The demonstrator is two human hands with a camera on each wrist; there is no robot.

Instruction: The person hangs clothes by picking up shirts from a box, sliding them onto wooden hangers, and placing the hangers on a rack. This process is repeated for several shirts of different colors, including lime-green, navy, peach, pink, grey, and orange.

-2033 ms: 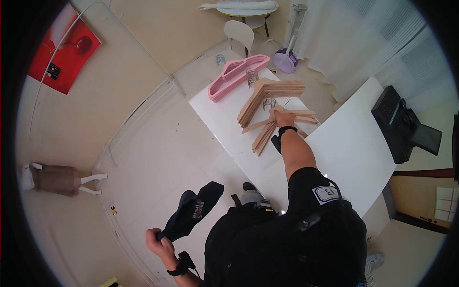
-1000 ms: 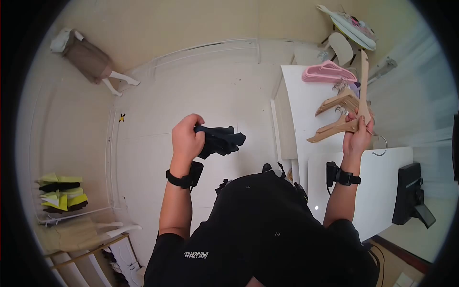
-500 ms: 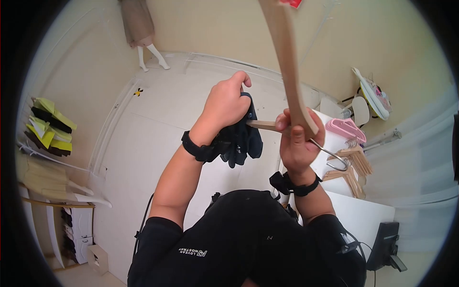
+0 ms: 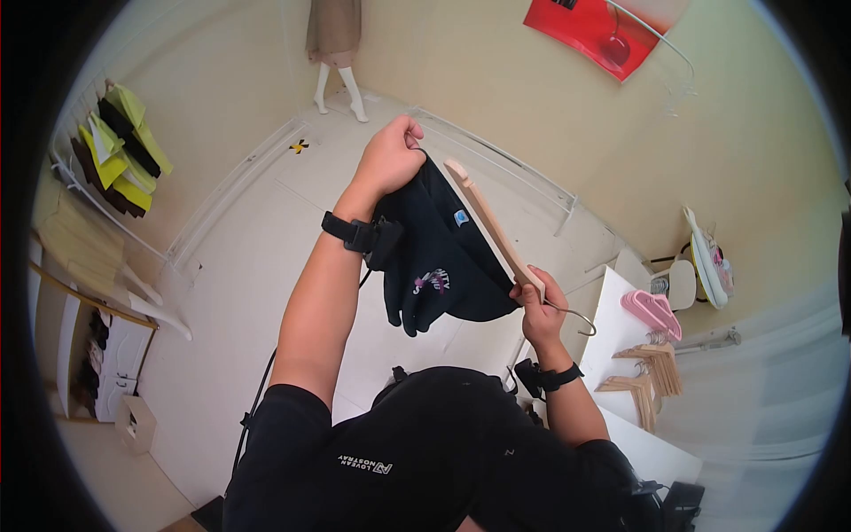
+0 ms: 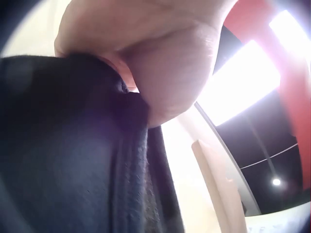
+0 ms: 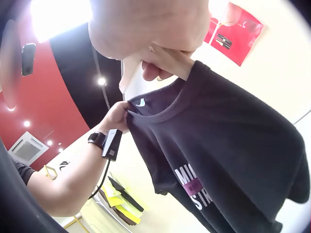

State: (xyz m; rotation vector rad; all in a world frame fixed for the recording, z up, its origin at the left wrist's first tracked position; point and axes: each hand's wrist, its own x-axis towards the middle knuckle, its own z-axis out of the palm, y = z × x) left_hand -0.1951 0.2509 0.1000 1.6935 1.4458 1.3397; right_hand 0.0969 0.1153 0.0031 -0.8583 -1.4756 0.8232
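Note:
A dark navy garment (image 4: 417, 239) with a printed chest and a small neck label hangs between the hands. Its neckline edge is pinched by the left hand (image 4: 390, 158), also seen close up in the left wrist view (image 5: 146, 53). My right hand (image 4: 541, 310) grips a wooden hanger (image 4: 492, 223) near its metal hook, one arm pointing up and left. In the right wrist view the hanger's other arm (image 6: 172, 60) passes into the garment's neck opening (image 6: 165, 104), below the right hand (image 6: 150, 29).
At the right, a white table (image 4: 603, 341) bears pink hangers (image 4: 651, 315) and wooden hangers (image 4: 634, 390). Yellow and dark clothes (image 4: 120, 151) hang on a rack at the left. A mannequin (image 4: 337, 53) stands by the back wall, and a red poster (image 4: 603, 40) is above.
The right hand has lifted a wooden hanger off the table and brought it to the garment. The left hand has moved up and away, and the bunched cloth is now spread between both hands.

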